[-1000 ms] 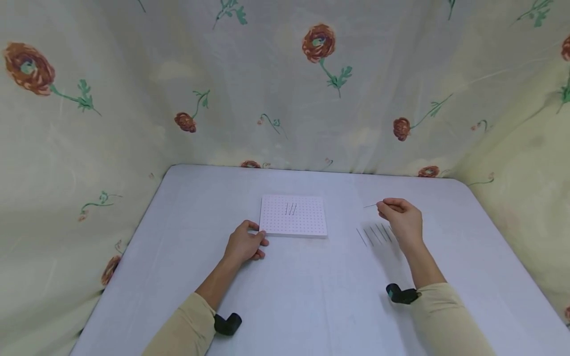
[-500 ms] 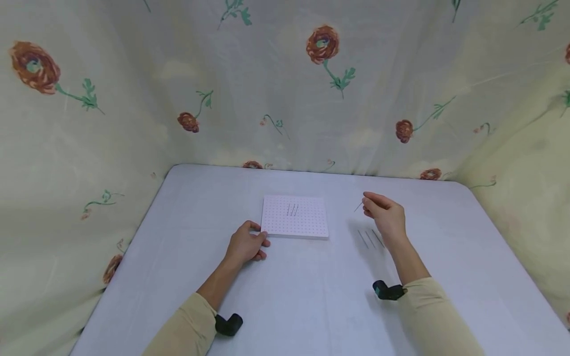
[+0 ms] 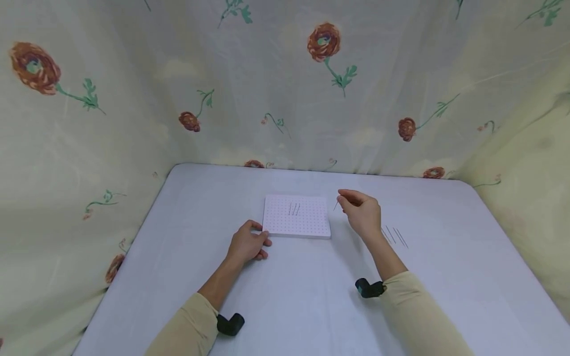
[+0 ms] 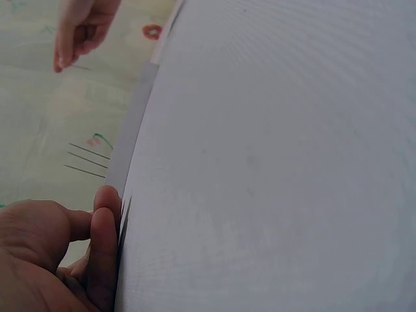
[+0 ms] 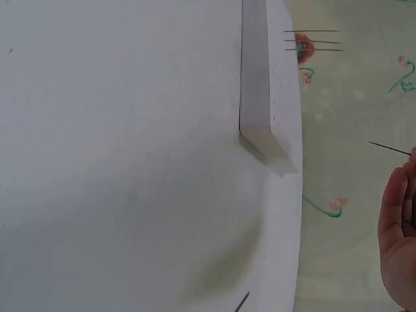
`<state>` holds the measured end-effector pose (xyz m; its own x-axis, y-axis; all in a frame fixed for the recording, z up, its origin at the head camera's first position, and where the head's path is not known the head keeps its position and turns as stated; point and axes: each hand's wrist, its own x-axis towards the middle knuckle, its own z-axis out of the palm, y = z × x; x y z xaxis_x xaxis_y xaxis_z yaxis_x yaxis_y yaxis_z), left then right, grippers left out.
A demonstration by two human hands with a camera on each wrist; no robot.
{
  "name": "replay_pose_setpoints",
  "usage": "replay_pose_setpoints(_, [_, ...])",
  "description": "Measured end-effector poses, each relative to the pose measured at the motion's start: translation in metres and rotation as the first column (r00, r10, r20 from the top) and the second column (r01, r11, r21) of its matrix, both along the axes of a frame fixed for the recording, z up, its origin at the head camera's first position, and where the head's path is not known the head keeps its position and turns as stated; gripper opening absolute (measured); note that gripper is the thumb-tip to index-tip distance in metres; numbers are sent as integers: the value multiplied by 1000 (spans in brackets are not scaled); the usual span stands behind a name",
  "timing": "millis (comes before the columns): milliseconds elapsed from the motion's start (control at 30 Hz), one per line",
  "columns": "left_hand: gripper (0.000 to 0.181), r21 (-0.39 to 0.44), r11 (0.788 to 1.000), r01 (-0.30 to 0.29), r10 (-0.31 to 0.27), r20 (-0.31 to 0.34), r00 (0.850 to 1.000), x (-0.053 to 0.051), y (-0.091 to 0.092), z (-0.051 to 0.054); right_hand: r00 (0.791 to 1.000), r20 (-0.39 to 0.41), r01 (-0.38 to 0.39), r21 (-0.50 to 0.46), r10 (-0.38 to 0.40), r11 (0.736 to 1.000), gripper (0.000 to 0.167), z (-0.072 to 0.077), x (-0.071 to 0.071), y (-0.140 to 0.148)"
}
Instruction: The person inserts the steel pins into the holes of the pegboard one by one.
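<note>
A white board with a grid of small holes [image 3: 311, 217] lies on the table; three thin dark needles [image 3: 294, 209] stand upright in it, also visible in the left wrist view. My left hand [image 3: 247, 243] holds the board's near left corner between thumb and fingers. Right of the board, my right hand [image 3: 362, 215] is raised above the table, pinching one needle [image 3: 336, 205] whose tip points down. In the right wrist view that needle [image 5: 389, 147] sticks out past the fingertips. The right hand's other fingers are curled.
Several loose needles [image 3: 395, 236] lie on the white table [image 3: 285, 306] right of my right forearm. A floral curtain [image 3: 240, 69] hangs behind the table and on both sides. Dark wrist cameras sit at both sleeves.
My right hand has moved left with its needle, from above the loose needles to near the board's right edge. The left hand has stayed at the board's corner.
</note>
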<state>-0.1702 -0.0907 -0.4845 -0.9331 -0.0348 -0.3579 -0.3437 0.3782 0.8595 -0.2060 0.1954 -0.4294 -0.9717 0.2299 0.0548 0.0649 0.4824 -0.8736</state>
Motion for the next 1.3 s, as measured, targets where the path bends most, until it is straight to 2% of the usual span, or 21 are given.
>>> replay_pose_setpoints(267, [29, -5, 1000, -7, 7, 5, 1000, 0, 1, 0, 999, 26, -21, 6, 21, 1000, 27, -1, -5, -23])
replay_pose_setpoints(600, [29, -14, 1000, -14, 14, 5, 1000, -1, 2, 1, 998, 35, -58, -2, 58, 998, 26, -5, -9, -37])
replay_pose_setpoints(933, [29, -16, 1000, -14, 14, 7, 1000, -1, 1, 1, 995, 44, -95, 61, 92, 994, 20, -23, -15, -56])
replay_pose_setpoints(1300, [30, -9, 1000, 2, -2, 6, 1000, 0, 0, 0, 995, 41, -93, 48, 91, 994, 17, -36, -19, -66])
